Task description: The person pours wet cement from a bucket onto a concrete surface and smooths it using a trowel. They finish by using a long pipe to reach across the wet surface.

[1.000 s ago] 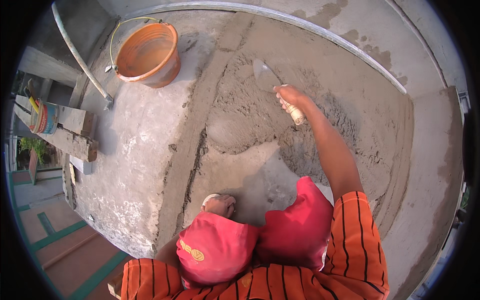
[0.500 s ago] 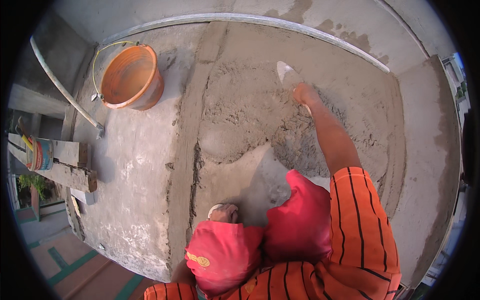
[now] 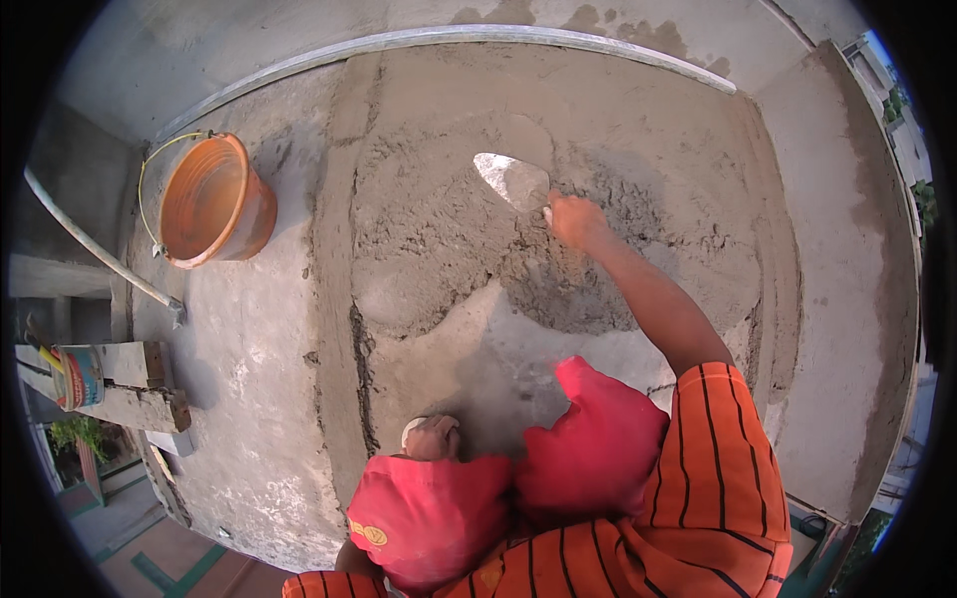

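My right hand (image 3: 575, 219) is closed round the handle of a trowel (image 3: 513, 181). Its pale metal blade points up and left, lying at the surface of the wet grey mortar (image 3: 429, 214). Just right of the blade and below the hand, the mortar is rough and lumpy; farther back it is smoother. Of my left arm only the orange striped sleeve and a bit of forearm (image 3: 356, 560) show at the bottom; the hand is hidden behind my red-clothed knee. What looks like my foot (image 3: 434, 439) in a pale sandal shows beyond that knee.
An orange bucket (image 3: 261, 214) with a wire handle stands at left on the concrete slab (image 3: 261, 379). A long straight bar (image 3: 439, 38) lies along the back wall. Left are a pole (image 3: 95, 239), wooden planks (image 3: 140, 404) and a small tin (image 3: 78, 377) holding tools.
My right hand has drawn the trowel nearer and to the left across the mortar, turning the blade more sideways. The whole view has shifted slightly.
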Action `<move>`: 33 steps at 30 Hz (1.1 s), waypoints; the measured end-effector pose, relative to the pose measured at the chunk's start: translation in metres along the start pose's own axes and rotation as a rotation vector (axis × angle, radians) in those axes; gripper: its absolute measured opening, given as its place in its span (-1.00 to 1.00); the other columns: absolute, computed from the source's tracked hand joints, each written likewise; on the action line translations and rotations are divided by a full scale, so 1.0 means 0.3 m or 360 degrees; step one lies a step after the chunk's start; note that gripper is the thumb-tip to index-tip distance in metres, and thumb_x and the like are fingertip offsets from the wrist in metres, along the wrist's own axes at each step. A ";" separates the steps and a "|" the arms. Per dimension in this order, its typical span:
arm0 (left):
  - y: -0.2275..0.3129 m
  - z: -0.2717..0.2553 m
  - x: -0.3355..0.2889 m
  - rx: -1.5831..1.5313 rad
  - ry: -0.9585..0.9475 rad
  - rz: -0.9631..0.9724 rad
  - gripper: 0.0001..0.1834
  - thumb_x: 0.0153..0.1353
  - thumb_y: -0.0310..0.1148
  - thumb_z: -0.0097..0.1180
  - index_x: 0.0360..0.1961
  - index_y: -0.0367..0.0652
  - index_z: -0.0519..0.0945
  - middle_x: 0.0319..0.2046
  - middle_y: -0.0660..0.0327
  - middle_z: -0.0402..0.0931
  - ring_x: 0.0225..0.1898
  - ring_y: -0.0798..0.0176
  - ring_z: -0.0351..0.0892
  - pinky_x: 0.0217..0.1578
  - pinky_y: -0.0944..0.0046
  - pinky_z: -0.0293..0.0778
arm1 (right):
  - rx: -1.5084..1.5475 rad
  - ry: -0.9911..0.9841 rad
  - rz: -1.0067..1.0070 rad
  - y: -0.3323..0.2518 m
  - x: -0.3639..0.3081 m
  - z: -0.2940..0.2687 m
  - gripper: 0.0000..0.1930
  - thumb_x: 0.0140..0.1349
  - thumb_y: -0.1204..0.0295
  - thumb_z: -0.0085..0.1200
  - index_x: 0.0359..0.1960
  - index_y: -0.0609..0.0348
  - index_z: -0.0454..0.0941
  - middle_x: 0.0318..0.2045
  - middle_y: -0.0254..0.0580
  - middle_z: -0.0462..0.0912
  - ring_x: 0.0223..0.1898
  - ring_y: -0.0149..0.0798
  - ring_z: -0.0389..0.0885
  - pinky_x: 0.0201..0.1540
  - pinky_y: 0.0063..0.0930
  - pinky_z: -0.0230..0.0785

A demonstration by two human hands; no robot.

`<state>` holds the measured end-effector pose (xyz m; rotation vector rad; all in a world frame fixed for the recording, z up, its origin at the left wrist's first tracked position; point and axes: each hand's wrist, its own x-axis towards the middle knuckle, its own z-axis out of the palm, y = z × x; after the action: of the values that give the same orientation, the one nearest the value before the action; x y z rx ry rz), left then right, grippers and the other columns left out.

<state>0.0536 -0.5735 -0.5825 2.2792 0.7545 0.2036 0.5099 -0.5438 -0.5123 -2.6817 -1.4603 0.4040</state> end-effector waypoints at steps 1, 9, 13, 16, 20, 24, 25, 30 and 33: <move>-0.013 0.012 -0.025 0.0004 -0.0002 0.0009 -0.92 0.00 -0.48 0.09 -0.47 -0.08 0.60 -0.50 0.12 0.59 -0.47 -0.01 0.60 -0.42 0.09 0.50 | -0.0063 -0.0121 0.0103 0.008 0.056 -0.032 -0.63 0.38 0.21 -0.10 -0.05 0.31 0.45 -0.17 0.17 0.65 -0.08 0.16 0.63 0.02 0.02 0.47; -0.060 0.037 0.005 0.0083 -0.0097 0.0119 -0.86 0.01 -0.40 0.10 -0.35 -0.08 0.60 -0.41 0.14 0.61 -0.41 0.00 0.61 -0.38 0.07 0.54 | 0.0334 -0.0461 0.0726 0.470 0.468 0.074 -0.62 0.38 0.21 -0.11 -0.02 0.33 0.44 -0.28 0.06 0.61 -0.34 -0.01 0.65 -0.31 -0.13 0.53; -0.030 0.014 -0.025 0.0103 -0.0077 -0.0025 -0.85 0.00 -0.41 0.10 -0.35 -0.07 0.60 -0.41 0.13 0.61 -0.40 -0.02 0.61 -0.36 0.05 0.54 | 0.1223 -0.0716 0.0601 0.114 0.115 -0.058 -0.62 0.40 0.14 -0.13 -0.18 0.29 0.45 -0.47 -0.22 0.49 -0.51 -0.28 0.53 -0.50 -0.29 0.47; -0.014 0.022 -0.012 0.0113 -0.0101 -0.0023 -0.86 -0.01 -0.41 0.10 -0.36 -0.05 0.60 -0.44 0.11 0.61 -0.41 -0.02 0.61 -0.39 0.05 0.50 | 0.0523 -0.0317 -0.0255 0.024 -0.209 0.087 -0.59 0.37 0.08 -0.08 -0.18 0.24 0.50 -0.33 0.08 0.66 -0.34 -0.04 0.70 -0.20 -0.07 0.50; 0.010 0.013 -0.009 0.0132 -0.0134 -0.0013 -0.87 -0.01 -0.41 0.11 -0.38 -0.05 0.60 -0.45 0.11 0.60 -0.44 -0.01 0.61 -0.42 0.06 0.48 | -0.0026 -0.0679 -0.0265 -0.098 -0.527 0.081 -0.66 0.33 0.15 -0.05 -0.13 0.21 0.45 -0.39 0.10 0.68 -0.24 0.17 0.68 -0.14 0.10 0.47; 0.004 0.019 -0.015 0.0140 -0.0136 0.0006 -0.89 0.01 -0.41 0.10 -0.40 -0.05 0.60 -0.48 0.12 0.59 -0.46 0.00 0.61 -0.43 0.07 0.49 | 0.0129 -0.0341 -0.0093 0.110 -0.433 0.107 -0.68 0.33 0.16 -0.04 -0.12 0.17 0.42 -0.38 0.08 0.68 -0.24 0.19 0.67 -0.17 0.08 0.47; -0.003 0.027 -0.023 0.0134 -0.0125 0.0000 -0.90 0.01 -0.41 0.10 -0.40 -0.06 0.60 -0.48 0.12 0.59 -0.46 0.01 0.61 -0.43 0.07 0.50 | 0.0095 -0.0268 -0.0067 0.147 -0.398 0.121 -0.69 0.33 0.16 -0.04 -0.11 0.15 0.42 -0.37 0.09 0.68 -0.23 0.19 0.67 -0.17 0.08 0.47; 0.000 0.021 -0.016 0.0158 -0.0095 -0.0037 -0.89 0.02 -0.41 0.09 -0.40 -0.07 0.60 -0.48 0.13 0.60 -0.47 0.00 0.61 -0.42 0.07 0.51 | -0.0032 -0.0032 0.0203 0.267 -0.208 0.096 -0.65 0.33 0.15 0.00 -0.06 0.17 0.45 -0.29 0.11 0.68 -0.16 0.14 0.66 -0.10 0.02 0.47; 0.013 0.004 -0.003 0.0168 -0.0109 -0.0007 -0.89 0.02 -0.41 0.09 -0.39 -0.08 0.61 -0.47 0.13 0.61 -0.45 -0.01 0.61 -0.41 0.06 0.51 | -0.0046 -0.0030 0.0328 0.328 -0.097 0.101 -0.64 0.33 0.15 -0.01 -0.06 0.18 0.45 -0.27 0.12 0.68 -0.14 0.14 0.65 -0.07 -0.01 0.48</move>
<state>0.0551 -0.5768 -0.5806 2.3710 0.7506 0.0846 0.5676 -0.6242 -0.5532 -2.8691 -1.2063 0.4237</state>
